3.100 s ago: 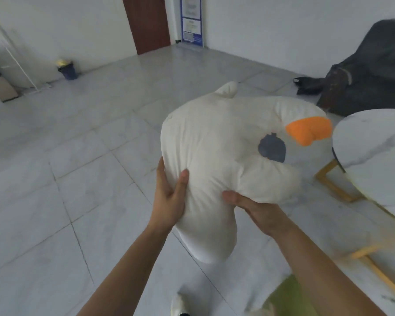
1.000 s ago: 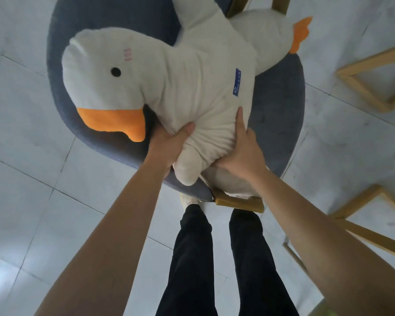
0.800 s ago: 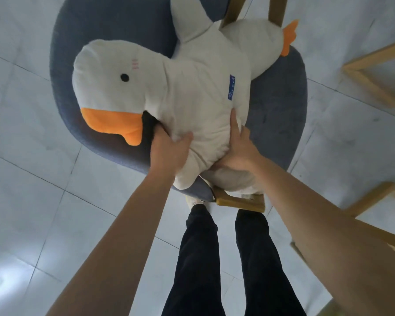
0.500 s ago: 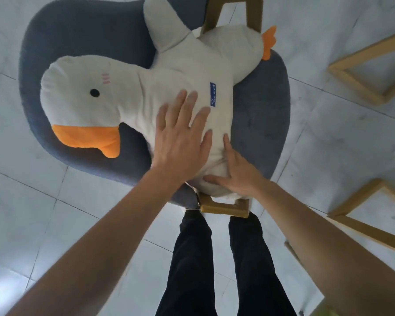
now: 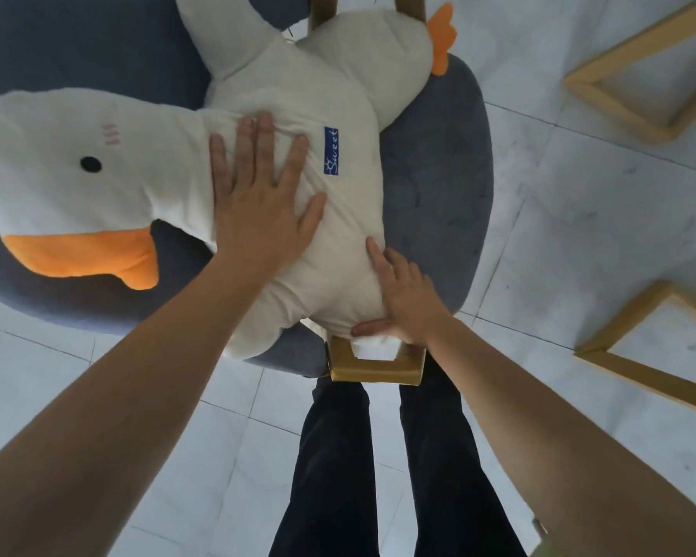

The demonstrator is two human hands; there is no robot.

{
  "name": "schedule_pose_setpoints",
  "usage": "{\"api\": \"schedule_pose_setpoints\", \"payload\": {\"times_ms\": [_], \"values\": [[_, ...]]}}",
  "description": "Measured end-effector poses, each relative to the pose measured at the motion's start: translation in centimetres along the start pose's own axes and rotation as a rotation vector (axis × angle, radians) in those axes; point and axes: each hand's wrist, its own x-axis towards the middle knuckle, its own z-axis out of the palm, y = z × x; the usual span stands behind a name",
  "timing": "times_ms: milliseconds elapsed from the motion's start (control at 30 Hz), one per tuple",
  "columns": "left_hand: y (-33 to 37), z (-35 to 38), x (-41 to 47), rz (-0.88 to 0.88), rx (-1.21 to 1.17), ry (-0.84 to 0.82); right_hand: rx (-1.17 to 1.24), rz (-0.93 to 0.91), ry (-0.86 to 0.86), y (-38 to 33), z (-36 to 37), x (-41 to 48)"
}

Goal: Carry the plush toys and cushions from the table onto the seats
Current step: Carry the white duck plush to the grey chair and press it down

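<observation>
A large white plush duck (image 5: pixel 338 94) with an orange beak, an orange foot and a small blue label lies across the blue-grey upholstered chair (image 5: pixel 434 195). Its head points left and overhangs the chair's rim. My left hand (image 5: pixel 262 199) rests flat on the duck's body with fingers spread. My right hand (image 5: pixel 402 295) presses flat against the duck's lower edge near the chair's front, fingers extended, not wrapped around it.
The chair's wooden frame (image 5: pixel 374 363) shows at its front edge, just above my legs in dark trousers (image 5: pixel 378 456). Wooden frame legs (image 5: pixel 639 74) of other furniture stand on the pale tiled floor at the right, with a second one (image 5: pixel 635 339) lower down.
The duck went from carried in the air to lying on the chair. My left hand released its grip and now lies flat on top; the right hand opened against the lower edge.
</observation>
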Motion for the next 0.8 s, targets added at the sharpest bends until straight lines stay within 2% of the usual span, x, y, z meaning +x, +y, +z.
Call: {"api": "schedule_pose_setpoints", "payload": {"times_ms": [233, 367, 433, 500, 600, 633, 700, 800], "values": [[0.1, 0.4, 0.0, -0.004, 0.001, 0.017, 0.117, 0.063, 0.094, 0.2, 0.6, 0.1], [-0.2, -0.3, 0.2, 0.003, -0.017, 0.017, 0.083, 0.048, -0.023, 0.0, -0.8, 1.0], [-0.4, -0.7, -0.3, 0.004, -0.019, 0.037, 0.125, 0.034, -0.030, -0.3, -1.3, 0.8], [-0.5, -1.0, -0.9, -0.015, -0.010, 0.080, 0.217, -0.022, 0.132, -1.0, -1.4, 0.4], [-0.6, -1.0, -1.8, -0.082, -0.031, 0.128, 0.344, -0.077, 0.569, -3.1, -2.0, 1.5], [-0.6, -1.0, -2.0, -0.108, -0.039, 0.137, 0.354, -0.096, 0.663, -3.9, -2.3, 2.6], [-0.8, -0.9, -2.3, -0.137, -0.036, 0.155, 0.318, -0.147, 0.664, -5.2, -3.1, 5.4], [-1.1, -0.7, -2.2, -0.133, -0.028, 0.154, 0.226, -0.177, 0.503, -5.6, -3.9, 7.9]]}}
